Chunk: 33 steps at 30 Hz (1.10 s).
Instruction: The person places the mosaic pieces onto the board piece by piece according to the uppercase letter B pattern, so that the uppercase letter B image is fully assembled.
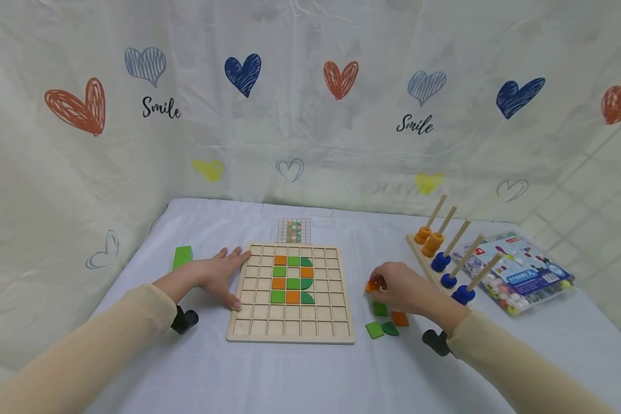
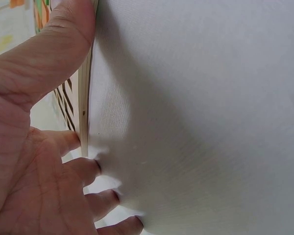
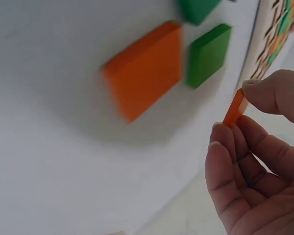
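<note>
A wooden grid board (image 1: 284, 330) lies flat on the white cloth, with orange, green and dark green rounded tiles set in its middle columns. My left hand (image 1: 218, 278) is spread at the board's left side, thumb and fingertips touching its edge; the left wrist view shows the fingers reaching down to the cloth. To the right of the board, my right hand (image 1: 406, 287) pinches an orange square tile (image 3: 235, 106) between thumb and fingers. Below that hand lie a green tile (image 1: 380, 309), another orange tile (image 1: 400, 318), a light green tile (image 1: 375, 329) and a dark green rounded tile (image 1: 390, 328).
Behind the board lies a small printed pattern card (image 1: 294, 230). A wooden peg stand (image 1: 418, 259) with orange and blue beads is at the right, beside a clear plastic box (image 1: 522, 270). A green block (image 1: 183, 256) sits beyond my left forearm.
</note>
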Motion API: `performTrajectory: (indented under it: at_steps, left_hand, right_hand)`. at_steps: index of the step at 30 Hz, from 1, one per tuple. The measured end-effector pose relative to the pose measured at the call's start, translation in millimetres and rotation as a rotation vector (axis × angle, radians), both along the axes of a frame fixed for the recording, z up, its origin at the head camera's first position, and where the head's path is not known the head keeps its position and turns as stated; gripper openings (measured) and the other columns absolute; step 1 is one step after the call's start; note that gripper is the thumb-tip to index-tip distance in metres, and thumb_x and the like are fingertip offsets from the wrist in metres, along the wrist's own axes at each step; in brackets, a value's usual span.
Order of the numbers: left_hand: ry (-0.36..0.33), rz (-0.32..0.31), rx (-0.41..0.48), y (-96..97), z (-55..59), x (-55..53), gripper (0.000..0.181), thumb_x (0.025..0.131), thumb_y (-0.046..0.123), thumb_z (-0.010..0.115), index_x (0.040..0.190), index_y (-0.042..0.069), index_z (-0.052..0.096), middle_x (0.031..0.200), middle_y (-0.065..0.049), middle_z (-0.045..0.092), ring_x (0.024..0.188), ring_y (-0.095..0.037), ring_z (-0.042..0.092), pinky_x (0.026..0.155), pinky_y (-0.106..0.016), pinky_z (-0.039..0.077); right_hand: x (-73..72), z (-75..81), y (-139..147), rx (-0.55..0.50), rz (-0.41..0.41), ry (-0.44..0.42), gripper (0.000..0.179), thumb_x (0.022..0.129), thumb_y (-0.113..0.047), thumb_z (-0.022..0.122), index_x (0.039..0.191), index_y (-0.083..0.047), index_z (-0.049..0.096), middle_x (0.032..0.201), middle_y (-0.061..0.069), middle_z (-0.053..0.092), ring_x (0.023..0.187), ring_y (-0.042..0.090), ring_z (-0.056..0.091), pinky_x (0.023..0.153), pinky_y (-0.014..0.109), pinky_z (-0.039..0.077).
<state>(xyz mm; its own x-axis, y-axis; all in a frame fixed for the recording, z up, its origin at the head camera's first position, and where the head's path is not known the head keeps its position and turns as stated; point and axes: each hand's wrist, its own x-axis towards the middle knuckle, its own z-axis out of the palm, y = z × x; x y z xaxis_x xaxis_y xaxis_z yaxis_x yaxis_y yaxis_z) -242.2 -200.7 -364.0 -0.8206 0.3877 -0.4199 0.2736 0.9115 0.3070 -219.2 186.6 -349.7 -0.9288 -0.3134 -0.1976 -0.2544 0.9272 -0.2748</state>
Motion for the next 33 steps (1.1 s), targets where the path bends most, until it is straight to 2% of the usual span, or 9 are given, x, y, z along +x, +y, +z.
performTrajectory:
  at_steps: [2,11,17,20,26,30,33]
  left_hand:
    - [-0.001,-0.001,0.002,-0.2,0.1,0.0,0.123,0.076,0.047,0.089,0.163,0.003,0.015,0.169,-0.03,0.008,0.153,-0.058,0.003,0.121,-0.071,0.015]
    - [-0.001,-0.007,0.002,-0.7,-1.9,-1.1,0.123,0.076,0.047,0.089,0.163,0.003,0.014,0.169,-0.03,0.008,0.153,-0.058,0.003,0.122,-0.07,0.014]
    - [-0.006,0.003,0.007,0.0,-2.2,-1.9,0.124,0.075,0.047,0.089,0.163,0.003,0.014,0.169,-0.029,0.006,0.154,-0.057,0.001,0.122,-0.07,0.013]
    - [-0.008,0.006,0.009,0.3,-3.3,-2.6,0.124,0.076,0.047,0.089,0.164,0.004,0.013,0.17,-0.029,0.006,0.154,-0.057,0.001,0.123,-0.07,0.013]
    - [-0.005,0.001,0.014,-0.3,-3.0,-2.5,0.124,0.075,0.047,0.089,0.163,0.003,0.014,0.169,-0.03,0.007,0.153,-0.058,0.002,0.122,-0.071,0.013]
    - [-0.007,0.0,0.016,-0.6,-3.0,-2.4,0.124,0.076,0.047,0.089,0.163,0.003,0.014,0.169,-0.03,0.007,0.153,-0.058,0.002,0.122,-0.071,0.014]
    - [-0.008,0.003,0.016,-0.8,-3.1,-2.2,0.124,0.076,0.047,0.089,0.163,0.003,0.014,0.169,-0.03,0.007,0.153,-0.058,0.002,0.121,-0.072,0.014]
  right_hand:
    - [-0.7,1.7,-12.4,-0.019,0.014,-0.001,0.023,0.089,-0.011,0.077,0.11,-0.002,0.074,0.095,0.003,0.07,0.083,0.016,0.06,0.081,0.033,0.06]
    - [-1.7,0.4,-72.5,-0.102,0.204,0.05,0.014,0.088,-0.01,0.078,0.101,-0.004,0.075,0.091,0.0,0.068,0.082,0.014,0.058,0.077,0.028,0.055]
    - [5.9,-2.3,-108.6,-0.088,0.377,0.098,0.014,0.09,-0.013,0.078,0.101,-0.005,0.077,0.093,0.001,0.071,0.08,0.011,0.057,0.072,0.022,0.053]
    - [9.5,-3.7,-122.7,-0.079,0.432,0.101,0.014,0.09,-0.013,0.077,0.102,-0.006,0.078,0.092,0.0,0.071,0.079,0.009,0.055,0.069,0.019,0.05]
    - [15.8,-8.7,-143.2,-0.035,0.473,0.083,0.016,0.091,-0.016,0.077,0.104,-0.008,0.078,0.093,-0.001,0.07,0.077,0.006,0.054,0.069,0.014,0.049]
    - [19.5,-11.7,-151.5,0.008,0.484,0.104,0.015,0.092,-0.017,0.077,0.104,-0.009,0.079,0.096,-0.001,0.073,0.081,0.006,0.056,0.073,0.014,0.052]
    - [22.2,-11.6,-155.7,0.049,0.493,0.13,0.013,0.092,-0.019,0.077,0.101,-0.01,0.079,0.091,-0.003,0.071,0.078,0.006,0.056,0.071,0.015,0.051]
